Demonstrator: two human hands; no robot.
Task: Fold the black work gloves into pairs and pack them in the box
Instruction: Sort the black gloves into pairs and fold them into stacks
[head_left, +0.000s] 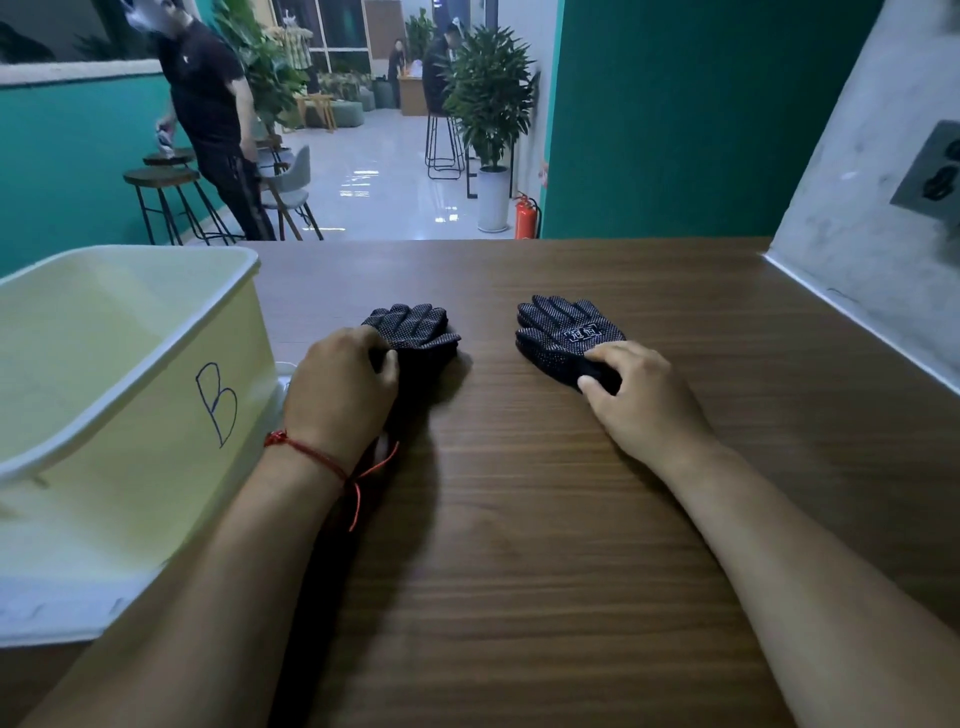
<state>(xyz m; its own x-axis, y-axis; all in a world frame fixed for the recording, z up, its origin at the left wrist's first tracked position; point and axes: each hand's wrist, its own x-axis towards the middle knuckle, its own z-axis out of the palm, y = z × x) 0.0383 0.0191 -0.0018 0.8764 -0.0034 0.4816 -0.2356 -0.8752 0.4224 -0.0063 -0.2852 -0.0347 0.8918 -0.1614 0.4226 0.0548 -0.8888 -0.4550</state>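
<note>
Two black dotted work gloves lie on the wooden table (519, 519), fingers pointing away from me. My left hand (340, 387) grips the cuff end of the left glove (415, 327), with fingers curled round it. My right hand (641, 395) pinches the cuff end of the right glove (563, 332), which shows a white printed label. A pale yellow plastic box (124, 395) marked "B" stands at the left edge of the table; what I can see of its inside holds nothing.
A grey wall (872, 218) with a socket runs along the table's right side. Beyond the far edge is a room with stools, a potted plant (491, 98), a fire extinguisher and people standing.
</note>
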